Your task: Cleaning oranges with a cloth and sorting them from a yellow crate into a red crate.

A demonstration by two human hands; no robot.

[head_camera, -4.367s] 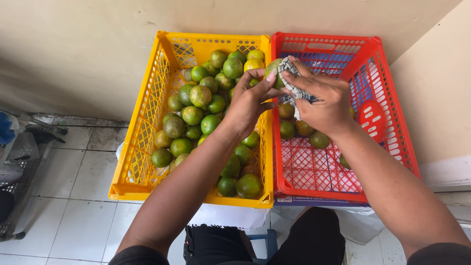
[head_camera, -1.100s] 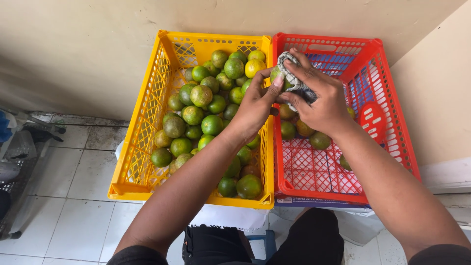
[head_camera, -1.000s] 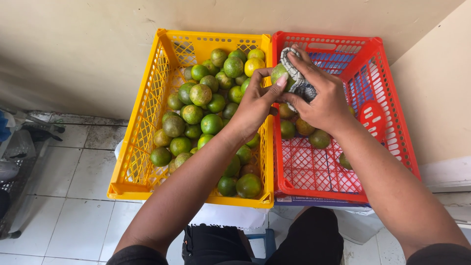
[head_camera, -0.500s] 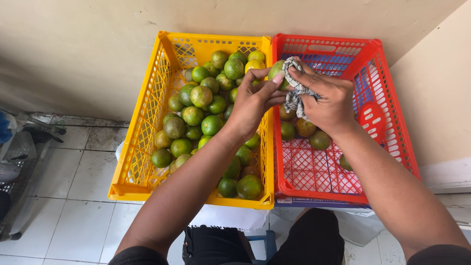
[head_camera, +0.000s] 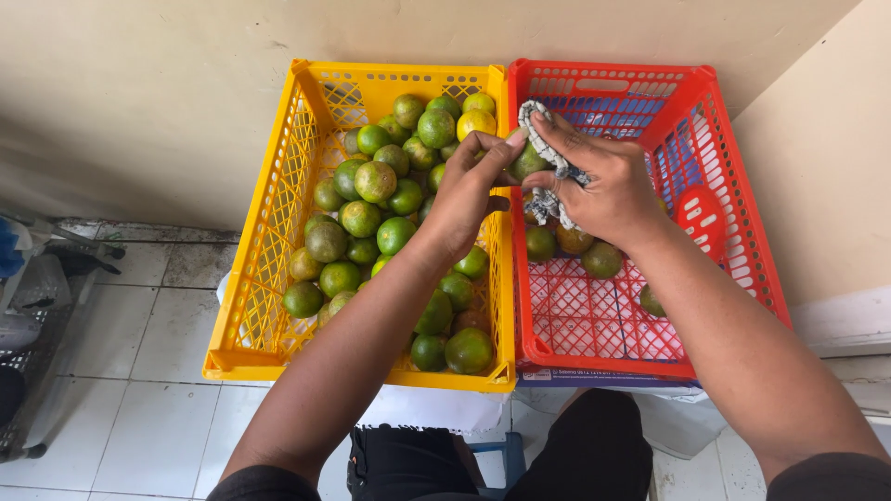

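Tiled floor (head_camera: pixel 139 371), plain wall behind, two crates side by side. Left hand (head_camera: pixel 464 199) pinches a green citrus fruit (head_camera: pixel 527 162) over the red crate (head_camera: pixel 742 250); right hand (head_camera: pixel 603 186) closes a grey cloth (head_camera: pixel 543 125) around it. Wiping step, I'd say; next calls for turning the fruit.

The green fruit (head_camera: pixel 529 163) is mostly covered by cloth (head_camera: pixel 548 176) and fingers (head_camera: pixel 566 148); both elbows are cut off at the bottom edge.

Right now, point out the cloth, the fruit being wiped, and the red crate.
cloth (head_camera: pixel 549 176), head view, on the checked fabric bunched under the right hand.
green fruit (head_camera: pixel 527 164), head view, on its bare skin between both hands.
red crate (head_camera: pixel 603 74), head view, on its far rim.
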